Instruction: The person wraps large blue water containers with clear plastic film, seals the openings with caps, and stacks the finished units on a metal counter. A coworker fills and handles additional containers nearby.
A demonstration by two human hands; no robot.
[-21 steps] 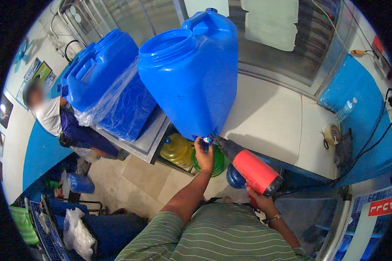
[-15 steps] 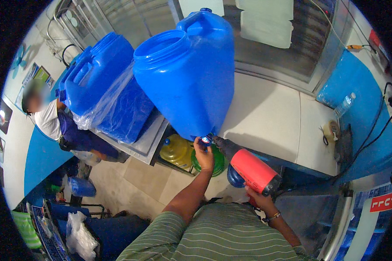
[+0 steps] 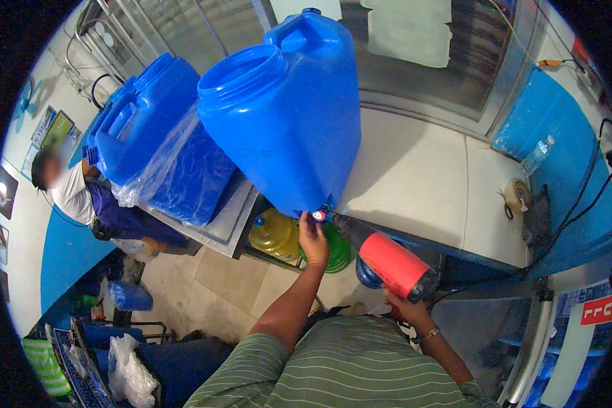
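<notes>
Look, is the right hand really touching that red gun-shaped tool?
Touching. The head view shows the right hand closed around the handle of the red gun-shaped tool, with no gap between them.

You seem to be in a small shop or workroom for water containers: big blue jugs (image 3: 289,136) stand by a white tabletop (image 3: 415,183), with a yellow bottle (image 3: 275,238) lower down. Around you are a two-tone blue-and-white wall (image 3: 557,129) and a fan (image 3: 26,105).
</notes>
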